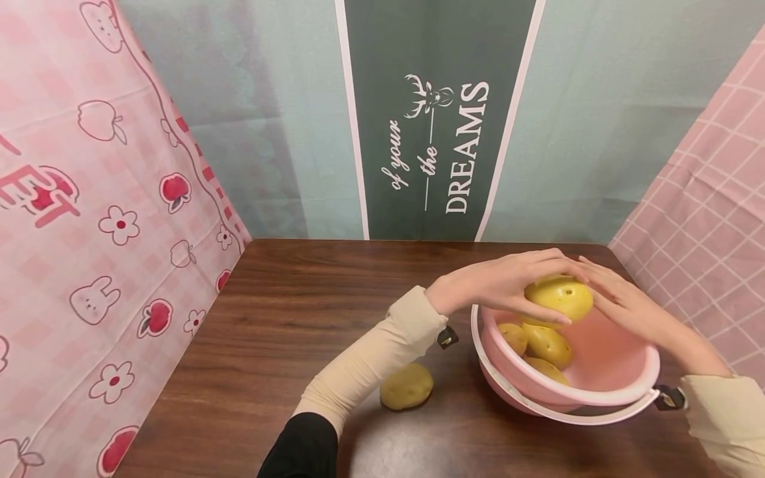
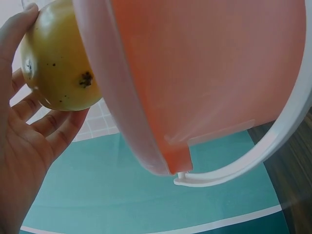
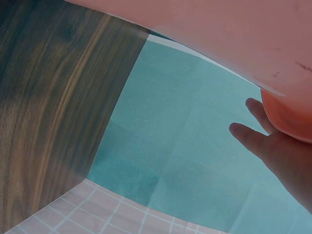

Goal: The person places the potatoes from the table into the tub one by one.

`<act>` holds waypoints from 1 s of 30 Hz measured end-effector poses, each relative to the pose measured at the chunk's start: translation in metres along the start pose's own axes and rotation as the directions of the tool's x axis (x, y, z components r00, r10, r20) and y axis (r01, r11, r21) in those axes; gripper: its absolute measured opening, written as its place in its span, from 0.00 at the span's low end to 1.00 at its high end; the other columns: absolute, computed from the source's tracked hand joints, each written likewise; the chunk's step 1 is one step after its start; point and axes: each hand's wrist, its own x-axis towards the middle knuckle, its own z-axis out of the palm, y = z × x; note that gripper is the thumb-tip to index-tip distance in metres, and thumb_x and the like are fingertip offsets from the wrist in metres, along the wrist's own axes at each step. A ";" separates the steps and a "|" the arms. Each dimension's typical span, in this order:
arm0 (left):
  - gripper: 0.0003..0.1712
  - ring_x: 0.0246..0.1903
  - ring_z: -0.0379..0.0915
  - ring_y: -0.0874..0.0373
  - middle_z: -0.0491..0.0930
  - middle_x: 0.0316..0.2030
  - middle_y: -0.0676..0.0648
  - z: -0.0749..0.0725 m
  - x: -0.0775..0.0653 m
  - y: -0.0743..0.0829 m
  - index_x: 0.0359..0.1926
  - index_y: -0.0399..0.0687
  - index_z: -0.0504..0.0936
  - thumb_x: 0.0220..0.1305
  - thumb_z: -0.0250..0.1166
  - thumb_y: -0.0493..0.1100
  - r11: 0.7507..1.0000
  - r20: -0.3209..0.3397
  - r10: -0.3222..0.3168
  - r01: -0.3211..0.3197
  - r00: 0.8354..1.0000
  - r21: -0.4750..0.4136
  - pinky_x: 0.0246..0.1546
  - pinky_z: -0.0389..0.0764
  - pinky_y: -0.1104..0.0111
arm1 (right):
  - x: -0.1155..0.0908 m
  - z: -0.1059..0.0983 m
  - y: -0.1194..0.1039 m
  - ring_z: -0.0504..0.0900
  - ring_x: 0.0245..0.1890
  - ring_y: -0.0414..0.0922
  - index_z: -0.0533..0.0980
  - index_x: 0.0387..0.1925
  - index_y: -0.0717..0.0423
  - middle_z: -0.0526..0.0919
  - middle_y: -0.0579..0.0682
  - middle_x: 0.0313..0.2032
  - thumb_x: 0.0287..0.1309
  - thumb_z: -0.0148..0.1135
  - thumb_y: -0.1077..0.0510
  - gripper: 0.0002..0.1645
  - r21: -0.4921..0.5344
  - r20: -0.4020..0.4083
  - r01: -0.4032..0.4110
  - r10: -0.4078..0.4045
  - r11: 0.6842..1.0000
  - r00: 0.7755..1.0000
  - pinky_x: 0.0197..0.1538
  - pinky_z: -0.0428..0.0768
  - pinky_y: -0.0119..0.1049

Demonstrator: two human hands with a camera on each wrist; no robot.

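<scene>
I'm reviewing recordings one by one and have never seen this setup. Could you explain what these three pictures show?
There is no machine here, only a person's two bare hands. One picture comes from a camera worn on the head, looking forward and down; the other two come from wrist cameras, each watching that hand's work. On the brown wood-grain table are a round pink plastic bucket and, beside it, a pale yellow oval potato. At least three similar potatoes lie inside the bucket. The left hand grips a bright yellow potato above the bucket. The right hand is close by; whether it touches that potato is unclear.
</scene>
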 end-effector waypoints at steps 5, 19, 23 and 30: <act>0.34 0.50 0.63 0.70 0.71 0.50 0.54 0.001 0.002 0.000 0.57 0.47 0.71 0.53 0.67 0.57 1.000 0.006 -0.003 0.003 1.000 -0.003 0.52 0.57 0.87 | 0.000 0.000 0.003 0.45 0.65 0.22 0.60 0.67 0.58 0.49 0.24 0.66 0.60 0.50 0.68 0.32 -0.004 -0.001 0.023 -0.023 1.000 1.000 0.61 0.42 0.15; 0.30 0.48 0.63 0.71 0.70 0.51 0.54 -0.008 -0.009 -0.001 0.58 0.45 0.71 0.57 0.65 0.52 0.997 -0.046 -0.044 0.040 0.998 -0.072 0.54 0.59 0.86 | 0.003 -0.002 -0.006 0.44 0.67 0.26 0.64 0.65 0.46 0.57 0.51 0.68 0.64 0.51 0.60 0.27 0.033 0.076 -0.163 0.160 0.986 0.984 0.65 0.38 0.24; 0.28 0.50 0.63 0.72 0.70 0.51 0.57 -0.007 -0.019 -0.005 0.57 0.50 0.71 0.58 0.64 0.53 0.991 -0.009 -0.115 0.114 0.993 -0.071 0.54 0.58 0.86 | 0.005 -0.001 -0.007 0.43 0.67 0.24 0.66 0.64 0.48 0.59 0.56 0.67 0.64 0.51 0.61 0.26 0.035 0.078 -0.144 0.141 0.989 0.987 0.63 0.39 0.21; 0.26 0.51 0.62 0.74 0.68 0.53 0.59 -0.007 -0.036 -0.012 0.57 0.54 0.71 0.59 0.63 0.54 0.980 -0.004 -0.181 0.180 0.984 -0.089 0.55 0.59 0.85 | 0.007 -0.001 -0.008 0.43 0.67 0.24 0.63 0.66 0.49 0.60 0.59 0.66 0.65 0.49 0.62 0.28 0.019 0.086 -0.095 0.093 0.995 0.992 0.62 0.40 0.18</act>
